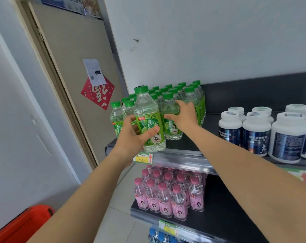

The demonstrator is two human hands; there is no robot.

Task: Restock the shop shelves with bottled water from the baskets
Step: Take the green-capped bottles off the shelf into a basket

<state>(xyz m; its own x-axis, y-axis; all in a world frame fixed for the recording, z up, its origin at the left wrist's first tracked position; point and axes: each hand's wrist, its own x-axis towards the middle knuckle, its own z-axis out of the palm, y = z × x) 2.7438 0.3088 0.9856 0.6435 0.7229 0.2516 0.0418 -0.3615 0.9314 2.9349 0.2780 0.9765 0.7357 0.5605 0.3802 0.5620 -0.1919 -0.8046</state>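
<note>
While the green bottle [147,109] is at the front edge of the top shelf [183,146], gripped round its label by my left hand [131,137], my right hand [183,114] curls round a front-row bottle [173,130] just beside it. If I push in carelessly, the packed rows [175,92] may topple, or my bottle, set too near the lip, may fall.

Top shelf [190,145], dark: green-capped lime soda bottles [175,95] stand upright in rows at left; white supplement jars [255,130] stand at right, apart from them. Lower shelf [224,216]: pink-capped bottles [164,199], upright, grouped at left.
</note>
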